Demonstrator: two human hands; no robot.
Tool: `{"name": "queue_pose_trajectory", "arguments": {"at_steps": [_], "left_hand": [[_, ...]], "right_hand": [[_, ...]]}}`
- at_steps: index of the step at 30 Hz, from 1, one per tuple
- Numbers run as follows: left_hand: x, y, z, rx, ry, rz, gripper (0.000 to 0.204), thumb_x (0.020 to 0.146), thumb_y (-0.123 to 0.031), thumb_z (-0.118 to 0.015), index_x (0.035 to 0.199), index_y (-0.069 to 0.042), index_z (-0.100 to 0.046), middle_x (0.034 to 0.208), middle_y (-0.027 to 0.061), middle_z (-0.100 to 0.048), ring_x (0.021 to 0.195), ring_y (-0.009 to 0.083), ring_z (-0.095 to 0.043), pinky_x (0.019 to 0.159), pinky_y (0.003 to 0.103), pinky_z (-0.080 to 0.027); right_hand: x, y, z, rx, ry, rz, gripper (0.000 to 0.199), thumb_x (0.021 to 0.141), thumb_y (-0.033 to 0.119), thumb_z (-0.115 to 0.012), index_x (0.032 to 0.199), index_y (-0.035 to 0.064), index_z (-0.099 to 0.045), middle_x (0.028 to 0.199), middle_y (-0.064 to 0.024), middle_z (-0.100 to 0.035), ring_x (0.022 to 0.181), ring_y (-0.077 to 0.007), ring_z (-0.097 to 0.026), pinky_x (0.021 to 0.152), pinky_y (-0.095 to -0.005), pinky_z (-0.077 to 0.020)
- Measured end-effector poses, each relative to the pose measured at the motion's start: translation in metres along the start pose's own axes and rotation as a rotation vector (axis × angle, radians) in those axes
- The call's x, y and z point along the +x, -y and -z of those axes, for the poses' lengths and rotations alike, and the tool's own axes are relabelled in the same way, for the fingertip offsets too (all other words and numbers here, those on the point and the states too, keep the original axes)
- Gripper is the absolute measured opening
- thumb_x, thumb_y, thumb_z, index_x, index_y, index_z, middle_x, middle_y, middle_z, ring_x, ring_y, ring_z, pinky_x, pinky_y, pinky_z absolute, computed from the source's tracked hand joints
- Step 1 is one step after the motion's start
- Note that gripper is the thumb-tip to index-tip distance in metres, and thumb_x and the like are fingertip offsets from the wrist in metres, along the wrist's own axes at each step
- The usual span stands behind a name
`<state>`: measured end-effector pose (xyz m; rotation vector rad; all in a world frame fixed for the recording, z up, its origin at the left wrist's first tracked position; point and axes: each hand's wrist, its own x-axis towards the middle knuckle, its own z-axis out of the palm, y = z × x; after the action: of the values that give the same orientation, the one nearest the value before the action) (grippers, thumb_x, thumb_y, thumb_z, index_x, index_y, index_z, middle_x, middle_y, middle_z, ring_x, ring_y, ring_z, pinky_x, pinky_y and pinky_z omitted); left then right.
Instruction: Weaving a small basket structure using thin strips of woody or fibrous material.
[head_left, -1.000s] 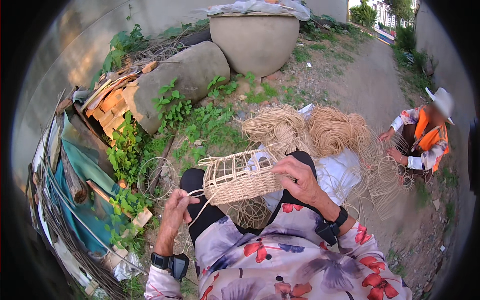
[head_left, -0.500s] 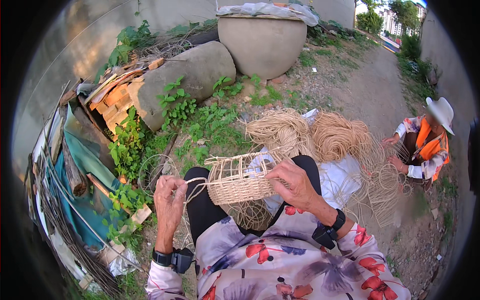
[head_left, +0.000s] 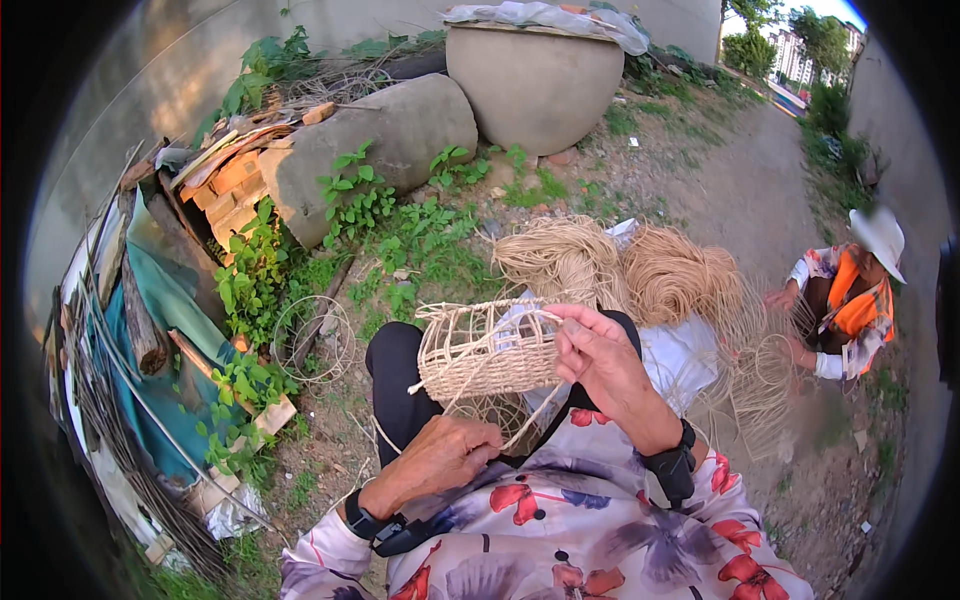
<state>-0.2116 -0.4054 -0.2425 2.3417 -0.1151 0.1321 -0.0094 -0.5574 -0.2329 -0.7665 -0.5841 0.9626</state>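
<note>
A small pale woven basket (head_left: 490,368) rests above my knees, its lower wall tightly woven and its upper part an open lattice. My right hand (head_left: 605,365) grips its right end, thumb and fingers pinched at the rim. Below the basket, my left hand (head_left: 445,460) is closed close to my lap, on a strand of cord (head_left: 532,418) that slants down from the basket's right side. Its fingertips are partly hidden. More loose cord lies between my legs under the basket.
Large hanks of cord, one pale (head_left: 560,258) and one tan (head_left: 675,272), lie on a white sheet (head_left: 680,362) ahead. To the right, a co-worker (head_left: 855,300) in a white hat handles spread strands. A wire-like loop (head_left: 313,340) lies left of my knee; a big pot (head_left: 535,90) stands behind.
My left hand has moved down and right from beside the basket to near my lap, drawing cord with it. My right hand has shifted slightly along the basket's right end.
</note>
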Motion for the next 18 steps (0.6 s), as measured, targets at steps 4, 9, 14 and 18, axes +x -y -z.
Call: {"name": "queue_pose_trajectory", "arguments": {"at_steps": [4,9,14,18], "left_hand": [[-0.022,0.015,-0.003,0.063,0.075,0.043,0.008,0.081,-0.005,-0.066,0.089,-0.002,-0.064,0.074,0.0122,-0.064,0.067,0.0288,-0.064,0.061,0.035,-0.049],[-0.027,0.014,0.026,0.018,0.313,0.035,0.012,0.083,-0.006,-0.067,0.094,-0.003,-0.068,0.074,0.0120,-0.065,0.068,0.0283,-0.064,0.063,0.035,-0.050],[0.020,0.025,0.060,0.250,-0.524,0.141,0.013,0.084,-0.008,-0.068,0.097,-0.004,-0.071,0.087,0.0117,-0.070,0.077,0.0269,-0.067,0.069,0.034,-0.052],[0.041,0.034,0.053,0.311,-0.454,0.029,0.016,0.083,-0.013,-0.070,0.097,-0.008,-0.072,0.091,0.0111,-0.070,0.080,0.0302,-0.067,0.069,0.038,-0.052]], "right_hand": [[0.001,0.022,0.026,-0.035,-0.128,0.162,0.030,0.100,0.016,-0.052,0.125,-0.0005,-0.054,0.080,0.0012,-0.054,0.064,-0.0046,-0.044,0.056,-0.0222,-0.0386],[-0.012,0.067,0.041,-0.121,-0.291,0.258,0.027,0.101,0.020,-0.052,0.119,0.0004,-0.056,0.075,0.0030,-0.051,0.056,-0.0027,-0.036,0.048,-0.0191,-0.0312],[-0.028,0.045,0.045,-0.479,-0.309,0.162,0.034,0.103,0.031,-0.044,0.114,0.0018,-0.058,0.071,0.0053,-0.043,0.052,-0.0008,-0.028,0.044,-0.0181,-0.0203],[-0.035,0.008,0.038,-0.523,-0.155,0.042,0.034,0.102,0.023,-0.043,0.122,-0.0006,-0.056,0.071,0.0055,-0.040,0.054,-0.0020,-0.028,0.048,-0.0184,-0.0211]]}}
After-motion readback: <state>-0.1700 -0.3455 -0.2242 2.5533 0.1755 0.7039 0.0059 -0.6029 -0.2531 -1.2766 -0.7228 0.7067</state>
